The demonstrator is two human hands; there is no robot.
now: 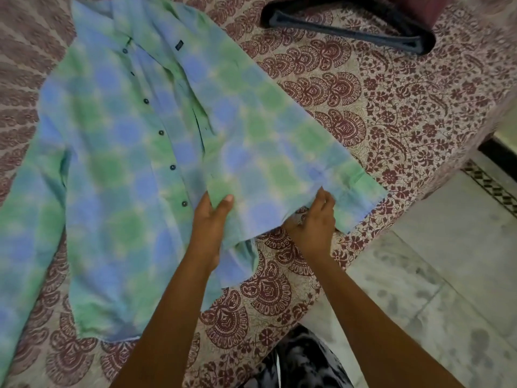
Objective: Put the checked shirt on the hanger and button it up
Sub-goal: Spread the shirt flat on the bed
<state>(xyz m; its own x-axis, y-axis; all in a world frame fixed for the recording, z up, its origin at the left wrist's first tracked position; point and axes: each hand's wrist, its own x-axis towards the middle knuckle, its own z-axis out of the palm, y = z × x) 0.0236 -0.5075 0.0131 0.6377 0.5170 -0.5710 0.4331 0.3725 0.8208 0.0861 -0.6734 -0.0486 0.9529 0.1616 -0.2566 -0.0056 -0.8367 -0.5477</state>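
Green-and-blue cotton fills the head view: the checked shirt (117, 163) lies flat and unbuttoned on a bed covered with a maroon-printed bedspread (391, 107). Its row of dark buttons (161, 133) runs bare down the middle.

Both hands work at the shirt's lower right edge. The left hand (211, 219) grips a fold of cloth just beside the lowest visible button, thumb on top. The right hand (313, 219) pinches the same loose piece further out along the shirt. Whether that piece is a front panel or a sleeve I cannot tell.

The black hanger (349, 26) lies on the bedspread beyond the shirt's right shoulder, apart from the cloth and untouched.

I judge this to be the first step, laying the shirt open, with the hanger not yet in. The next move calls for one hand to let go, fetch the hanger and work it under the collar (134, 21) into both shoulders. Buttoning comes after that.
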